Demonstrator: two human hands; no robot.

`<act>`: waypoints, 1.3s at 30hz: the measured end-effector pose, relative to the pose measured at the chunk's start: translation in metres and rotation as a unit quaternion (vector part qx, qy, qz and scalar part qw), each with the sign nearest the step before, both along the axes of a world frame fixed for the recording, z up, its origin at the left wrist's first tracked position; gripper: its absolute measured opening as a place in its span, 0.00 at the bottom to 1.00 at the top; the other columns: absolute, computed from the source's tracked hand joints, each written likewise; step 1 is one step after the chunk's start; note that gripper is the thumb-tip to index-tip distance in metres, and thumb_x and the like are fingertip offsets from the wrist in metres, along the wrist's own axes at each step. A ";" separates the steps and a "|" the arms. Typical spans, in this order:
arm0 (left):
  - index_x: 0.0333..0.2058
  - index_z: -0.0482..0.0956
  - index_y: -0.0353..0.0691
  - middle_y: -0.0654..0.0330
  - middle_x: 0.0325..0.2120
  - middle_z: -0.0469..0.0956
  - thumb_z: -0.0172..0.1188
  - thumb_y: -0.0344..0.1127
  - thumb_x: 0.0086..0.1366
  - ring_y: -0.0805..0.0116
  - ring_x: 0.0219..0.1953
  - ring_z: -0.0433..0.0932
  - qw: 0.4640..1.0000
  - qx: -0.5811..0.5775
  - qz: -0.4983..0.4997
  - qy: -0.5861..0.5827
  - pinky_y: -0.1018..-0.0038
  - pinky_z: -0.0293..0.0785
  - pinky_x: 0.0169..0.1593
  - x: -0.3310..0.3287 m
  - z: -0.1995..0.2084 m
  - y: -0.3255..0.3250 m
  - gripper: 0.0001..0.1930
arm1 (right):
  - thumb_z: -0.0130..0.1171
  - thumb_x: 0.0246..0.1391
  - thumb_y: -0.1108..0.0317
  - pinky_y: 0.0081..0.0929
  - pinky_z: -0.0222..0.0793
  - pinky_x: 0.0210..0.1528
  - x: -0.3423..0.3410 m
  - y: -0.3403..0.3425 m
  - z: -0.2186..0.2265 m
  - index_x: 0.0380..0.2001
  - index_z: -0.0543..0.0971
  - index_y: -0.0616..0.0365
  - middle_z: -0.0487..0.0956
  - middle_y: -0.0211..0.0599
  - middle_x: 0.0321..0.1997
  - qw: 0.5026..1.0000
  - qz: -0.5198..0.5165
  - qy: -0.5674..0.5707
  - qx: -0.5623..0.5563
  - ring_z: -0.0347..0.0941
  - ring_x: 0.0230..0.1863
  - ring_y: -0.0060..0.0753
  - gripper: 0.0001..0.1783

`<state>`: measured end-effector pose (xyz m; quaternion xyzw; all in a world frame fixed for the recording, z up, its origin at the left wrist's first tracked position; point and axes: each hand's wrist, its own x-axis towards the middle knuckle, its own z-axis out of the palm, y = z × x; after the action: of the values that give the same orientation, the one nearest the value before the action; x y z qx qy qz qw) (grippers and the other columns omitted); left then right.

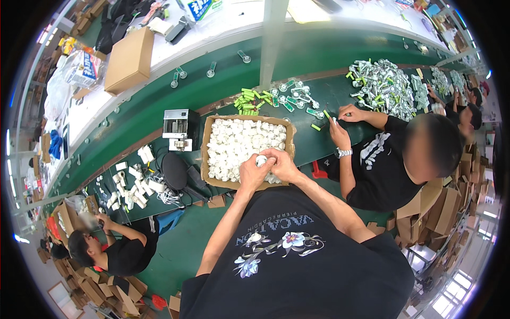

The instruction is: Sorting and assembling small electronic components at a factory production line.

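Both hands meet over the near side of a cardboard box [205,159] filled with small white plastic parts [241,139]. Pinched between my fingers is a small white rounded part [261,160], and its details are too small to make out. My left hand [252,172] is closed around it from the left. From the right, my right hand [283,166] closes its fingertips on the same part. The fingers cover some of it.
Behind the box lie green cylindrical cells [249,101] and clear-and-green parts [297,95]. A grey machine [178,125] stands left of it, near white plastic pieces [135,189]. Co-workers sit at right [385,159] and lower left [125,247]. A large heap [385,87] lies farther right.
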<state>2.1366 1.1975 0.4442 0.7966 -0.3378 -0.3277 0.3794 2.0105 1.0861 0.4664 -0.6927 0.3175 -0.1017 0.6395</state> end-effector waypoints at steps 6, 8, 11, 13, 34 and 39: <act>0.41 0.86 0.33 0.52 0.21 0.82 0.68 0.64 0.68 0.58 0.25 0.83 0.997 -0.043 0.005 0.059 0.60 0.76 0.32 -0.005 -0.012 -0.012 0.32 | 0.57 0.61 0.81 0.28 0.77 0.42 -0.004 -0.007 -0.012 0.58 0.81 0.65 0.88 0.40 0.40 0.999 -0.033 -0.004 0.006 0.82 0.40 0.25 0.21; 0.47 0.85 0.33 0.56 0.22 0.82 0.61 0.63 0.74 0.62 0.25 0.80 0.990 -0.044 -0.011 0.136 0.62 0.75 0.32 -0.006 -0.015 -0.021 0.31 | 0.59 0.63 0.80 0.28 0.77 0.42 -0.007 -0.019 -0.015 0.58 0.81 0.66 0.88 0.40 0.39 1.000 -0.026 0.009 0.000 0.83 0.40 0.25 0.20; 0.57 0.82 0.34 0.63 0.25 0.79 0.44 0.62 0.82 0.69 0.26 0.75 0.951 -0.073 0.026 0.299 0.66 0.72 0.32 0.006 -0.028 -0.026 0.34 | 0.70 0.62 0.72 0.30 0.74 0.45 -0.005 -0.028 0.007 0.59 0.81 0.61 0.88 0.41 0.37 0.980 -0.041 -0.103 0.166 0.84 0.36 0.23 0.23; 0.65 0.77 0.34 0.66 0.28 0.76 0.25 0.65 0.84 0.74 0.28 0.70 0.937 -0.076 0.040 0.339 0.73 0.70 0.32 0.009 -0.024 -0.033 0.42 | 0.70 0.62 0.72 0.29 0.74 0.46 -0.009 -0.034 0.011 0.60 0.80 0.60 0.88 0.41 0.38 0.995 -0.024 -0.081 0.061 0.83 0.33 0.23 0.23; 0.53 0.82 0.38 0.68 0.26 0.77 0.25 0.71 0.82 0.79 0.27 0.70 0.936 -0.066 0.008 0.346 0.78 0.65 0.28 0.007 0.014 -0.024 0.44 | 0.72 0.64 0.72 0.22 0.78 0.39 -0.003 -0.036 0.008 0.56 0.77 0.63 0.85 0.32 0.39 0.987 -0.025 -0.052 0.149 0.81 0.35 0.18 0.21; 0.44 0.82 0.41 0.68 0.25 0.77 0.24 0.72 0.81 0.79 0.26 0.70 0.943 -0.045 0.002 0.329 0.78 0.65 0.27 0.003 0.011 -0.020 0.43 | 0.73 0.63 0.71 0.23 0.80 0.39 -0.004 -0.037 0.014 0.58 0.78 0.65 0.87 0.37 0.45 0.992 -0.004 0.001 0.127 0.82 0.37 0.20 0.23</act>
<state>2.1401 1.1773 0.4556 0.6267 -0.2070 -0.5554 0.5059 2.0069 1.0489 0.4800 -0.6043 0.3315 -0.0625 0.7218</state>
